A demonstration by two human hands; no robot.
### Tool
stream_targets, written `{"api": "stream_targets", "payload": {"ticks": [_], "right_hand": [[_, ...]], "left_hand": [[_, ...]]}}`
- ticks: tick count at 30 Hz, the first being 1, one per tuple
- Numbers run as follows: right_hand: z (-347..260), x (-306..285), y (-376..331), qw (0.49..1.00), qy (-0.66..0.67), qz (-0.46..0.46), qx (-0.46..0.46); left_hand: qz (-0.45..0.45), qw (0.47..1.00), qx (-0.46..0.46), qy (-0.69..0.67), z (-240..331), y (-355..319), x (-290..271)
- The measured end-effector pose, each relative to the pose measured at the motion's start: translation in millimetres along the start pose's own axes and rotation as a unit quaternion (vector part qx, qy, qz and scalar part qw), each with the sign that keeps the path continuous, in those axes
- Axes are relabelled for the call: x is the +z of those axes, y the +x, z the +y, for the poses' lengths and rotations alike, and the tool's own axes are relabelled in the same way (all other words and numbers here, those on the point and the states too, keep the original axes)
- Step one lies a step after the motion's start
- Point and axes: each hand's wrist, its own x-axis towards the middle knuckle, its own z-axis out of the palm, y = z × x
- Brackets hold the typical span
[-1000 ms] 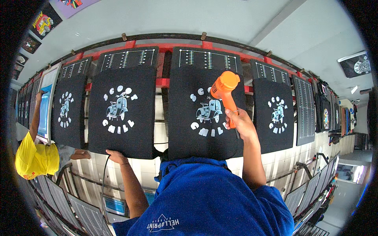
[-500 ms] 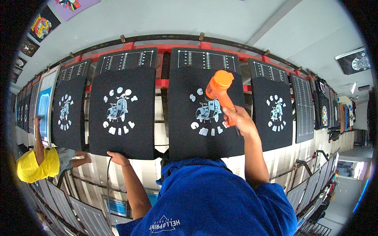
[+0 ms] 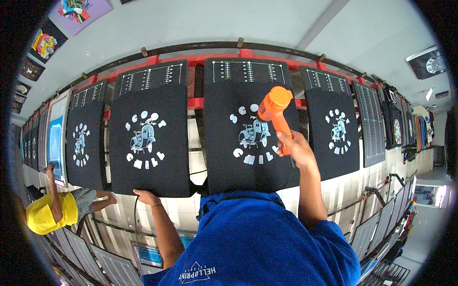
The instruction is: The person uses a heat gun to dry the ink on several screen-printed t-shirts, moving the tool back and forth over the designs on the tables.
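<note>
My right hand (image 3: 298,150) is wrapped round the handle of an orange heat gun (image 3: 275,102). Its wide head hangs over a black T-shirt (image 3: 234,176) stretched on a printing board, covering part of the pale blue scooter print (image 3: 254,133). My left hand (image 3: 148,198) is at the near edge of the neighbouring black T-shirt (image 3: 167,176), which carries the same print. A thin black cord (image 3: 136,214) runs down from its fingertips, which look closed on it, though the board's edge partly hides them.
More printed black shirts lie on boards to the left (image 3: 86,167) and right (image 3: 334,157). A red frame (image 3: 195,103) carries the row. At far left, a person in yellow (image 3: 52,212) reaches to a framed screen (image 3: 57,143). Another row of boards (image 3: 112,264) stands behind me.
The heat gun has moved slightly right and down over the shirt, uncovering more lettering. My left hand stays by the neighbouring board's edge. The person in yellow has lowered their arm a little.
</note>
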Motion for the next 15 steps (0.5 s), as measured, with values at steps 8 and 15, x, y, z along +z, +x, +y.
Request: {"api": "stream_targets", "payload": {"ticks": [8,15], "right_hand": [[16,-4,-6,0.999,-0.032,0.033,-0.014],[11,5,-9,0.999,0.002,-0.030,-0.014]], "left_hand": [[0.000,1.000,0.011,0.000,-2,-2,1],[0.008,1.000,0.011,0.014,3,-6,0]]}}
